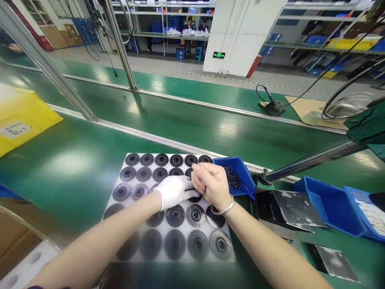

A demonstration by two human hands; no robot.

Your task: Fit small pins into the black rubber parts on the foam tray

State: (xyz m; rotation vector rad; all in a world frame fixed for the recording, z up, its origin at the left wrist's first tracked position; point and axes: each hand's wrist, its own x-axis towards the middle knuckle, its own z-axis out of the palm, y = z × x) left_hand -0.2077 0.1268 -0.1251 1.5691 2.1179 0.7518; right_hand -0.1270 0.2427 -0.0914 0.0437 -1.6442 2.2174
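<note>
A white foam tray [183,222] carries several rows of black round discs, each with a raised ring at its centre. My left hand [175,191], in a white glove, lies over the middle of the tray, its fingers stretched towards the right and touching or just above a black disc [195,198]. Beside it my bare right hand [210,182] is closed over the tray's right side; whatever its fingers pinch is hidden. A blue bin [248,180] of small black parts, with a blue pen-like tool [245,186] in it, stands right of that hand.
Dark flat plates [300,208] and larger blue bins [331,212] sit at the right, below a metal pole [309,160]. A yellow bag [27,116] lies at the left, and a cardboard box [18,237] at lower left. A metal rail [156,138] crosses behind the tray.
</note>
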